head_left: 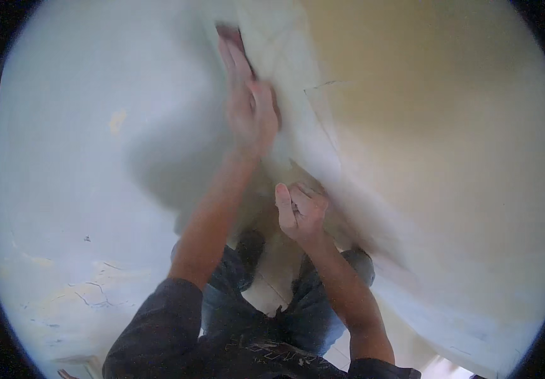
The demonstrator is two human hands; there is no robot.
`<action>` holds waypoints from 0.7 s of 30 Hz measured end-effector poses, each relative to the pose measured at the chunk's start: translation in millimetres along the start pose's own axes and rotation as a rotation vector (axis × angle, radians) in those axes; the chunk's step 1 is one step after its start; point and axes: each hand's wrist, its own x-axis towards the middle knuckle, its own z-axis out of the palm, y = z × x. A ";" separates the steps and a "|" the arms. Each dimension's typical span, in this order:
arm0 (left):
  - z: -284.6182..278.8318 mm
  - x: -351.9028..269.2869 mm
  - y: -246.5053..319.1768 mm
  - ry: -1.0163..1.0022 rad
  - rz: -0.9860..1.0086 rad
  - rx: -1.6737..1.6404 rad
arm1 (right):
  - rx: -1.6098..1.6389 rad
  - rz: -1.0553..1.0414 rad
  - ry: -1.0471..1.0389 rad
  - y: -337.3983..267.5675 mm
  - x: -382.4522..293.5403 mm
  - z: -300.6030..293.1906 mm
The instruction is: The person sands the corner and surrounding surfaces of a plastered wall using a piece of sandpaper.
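My left hand (252, 111) is slightly blurred and reaches up the corner between two painted walls. Its fingers lie stretched along a flat reddish-brown pad (229, 32), which looks like sandpaper or a sanding block and sits flat against the wall by the corner. The palm hides much of the pad. Lower down, my right hand (302, 208) is curled into a loose fist with its thumb up, close to the right-hand wall. Nothing shows inside that fist.
The pale left wall (73, 166) has peeling, cracked paint (93, 289) low down. A thin crack (322, 86) crosses the yellowish right wall (433, 142). Below, my knees in jeans (355, 267) flank the corner above a tiled floor (270, 291).
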 end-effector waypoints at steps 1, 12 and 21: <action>10.4 -39.8 -3.5 -0.051 -0.064 0.003 | 0.026 0.022 0.025 3.0 0.6 -3.8; 0.6 9.9 -34.3 0.032 -0.311 0.140 | 0.032 -0.003 0.003 -2.5 0.8 0.9; 7.8 -71.2 -2.5 -0.132 -0.192 0.042 | -0.012 -0.008 -0.021 -5.5 2.6 -0.7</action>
